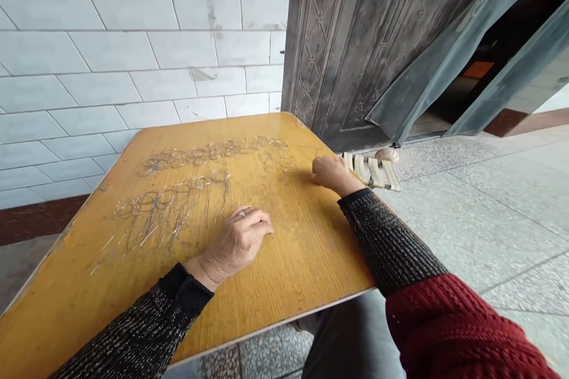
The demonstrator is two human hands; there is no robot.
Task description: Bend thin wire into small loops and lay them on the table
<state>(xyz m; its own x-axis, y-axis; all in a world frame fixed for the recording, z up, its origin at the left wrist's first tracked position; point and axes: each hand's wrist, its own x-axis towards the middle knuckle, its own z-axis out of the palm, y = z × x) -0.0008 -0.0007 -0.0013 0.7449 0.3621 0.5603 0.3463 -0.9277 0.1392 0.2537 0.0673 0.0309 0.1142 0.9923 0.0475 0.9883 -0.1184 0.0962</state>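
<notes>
My left hand (242, 240), a ring on one finger, rests palm down on the wooden table (284, 272). Its fingers are curled together, and nothing sticks out of them. Just left of it lies a row of looped wires with long loose tails (166, 198). At the table's right edge, my right hand (331, 173) is closed, knuckles up; its fingertips are hidden. A thin bent wire (306, 149) shows right behind those fingers, and I cannot tell whether they grip it. Small wire loops (271, 161) lie left of that hand.
Another row of wire loops (213, 151) runs along the table's far side. White wall tiles (146, 53) and a dark carved door (338, 41) stand behind. A strapped, light-coloured seat (373, 170) is beyond the right edge. A grey curtain (444, 71) hangs over a doorway.
</notes>
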